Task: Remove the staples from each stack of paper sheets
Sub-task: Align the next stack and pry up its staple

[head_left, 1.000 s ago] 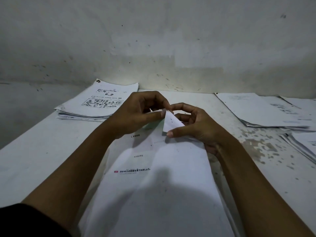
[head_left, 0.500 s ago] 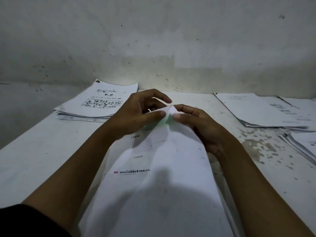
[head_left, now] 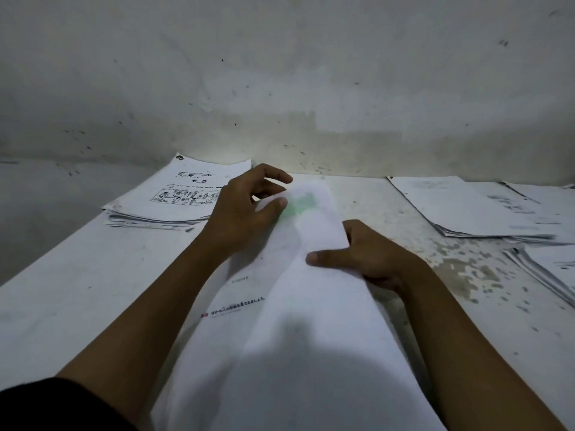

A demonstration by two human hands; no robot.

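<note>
Your stack of paper sheets (head_left: 298, 337) runs down the table (head_left: 62, 290) from centre to 6 o'clock: white, its top sheet bowed upward, with a line of printed text and a faint green patch near the far end. Your left hand (head_left: 245, 213) pinches its far corner at 12 o'clock. Your right hand (head_left: 367, 259) clasps its right edge, thumb on top.

White paper stack (head_left: 311, 337) at frame centre with black printed text, a small red mark and a faint green patch, white stack (head_left: 174, 197) at upper left with black line drawings, brown-stained white table (head_left: 460, 269), black sleeve (head_left: 46, 405) at lower left
</note>
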